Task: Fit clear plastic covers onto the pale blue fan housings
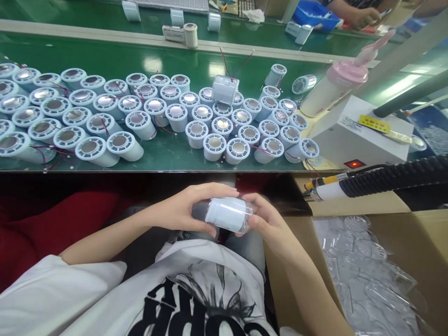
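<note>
a: what lay beyond the cylinder (228,213)?
b: a green table (105,58) crowded with white housings (196,133).
a: and the cylinder?
b: below the table's edge, left hand (185,207) and right hand (268,219) fingers wrapped round its ends.

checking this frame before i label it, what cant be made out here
1. Head view: the near side of the white cylinder, hidden under the left hand and right hand.
2. Its clear cap end: transparent, whether fully seated cannot be told.
3. Label print on the white box: too small.
4. The co-worker's hand: cut off by the top edge.
</note>
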A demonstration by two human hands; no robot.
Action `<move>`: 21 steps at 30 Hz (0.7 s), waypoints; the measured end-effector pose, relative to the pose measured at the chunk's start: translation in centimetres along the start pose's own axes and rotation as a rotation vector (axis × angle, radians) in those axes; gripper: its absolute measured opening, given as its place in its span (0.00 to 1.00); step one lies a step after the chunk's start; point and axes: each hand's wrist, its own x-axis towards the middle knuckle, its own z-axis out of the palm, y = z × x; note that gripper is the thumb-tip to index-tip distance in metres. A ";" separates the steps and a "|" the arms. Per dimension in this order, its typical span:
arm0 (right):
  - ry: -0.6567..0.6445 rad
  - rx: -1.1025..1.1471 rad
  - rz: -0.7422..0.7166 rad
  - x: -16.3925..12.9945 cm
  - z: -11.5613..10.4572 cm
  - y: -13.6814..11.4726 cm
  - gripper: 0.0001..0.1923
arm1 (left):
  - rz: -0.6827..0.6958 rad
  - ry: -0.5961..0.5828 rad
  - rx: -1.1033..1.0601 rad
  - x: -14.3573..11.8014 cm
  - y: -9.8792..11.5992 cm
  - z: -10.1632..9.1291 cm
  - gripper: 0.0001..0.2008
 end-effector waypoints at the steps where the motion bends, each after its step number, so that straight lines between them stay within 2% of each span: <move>1: 0.002 0.016 0.028 0.1 0.0 0.2 0.23 | 0.002 0.000 -0.003 0.0 0.0 0.0 0.39; 11: -0.036 0.133 0.234 0.6 1.1 0.1 0.29 | 0.040 0.018 -0.009 -0.3 -0.2 -0.1 0.38; 16: -0.086 0.103 0.381 0.8 1.5 0.0 0.34 | 0.060 0.037 0.014 -0.4 0.0 0.1 0.33; 18: -0.075 0.023 0.354 0.6 1.5 0.1 0.37 | 0.037 0.056 0.015 -0.4 0.3 0.2 0.32; 19: -0.030 -0.052 0.297 0.5 1.4 0.2 0.36 | 0.014 0.070 0.002 -0.5 0.5 0.3 0.32; 21: 0.127 -0.259 0.072 0.3 1.2 0.5 0.26 | -0.063 0.096 -0.053 -0.5 0.8 0.5 0.32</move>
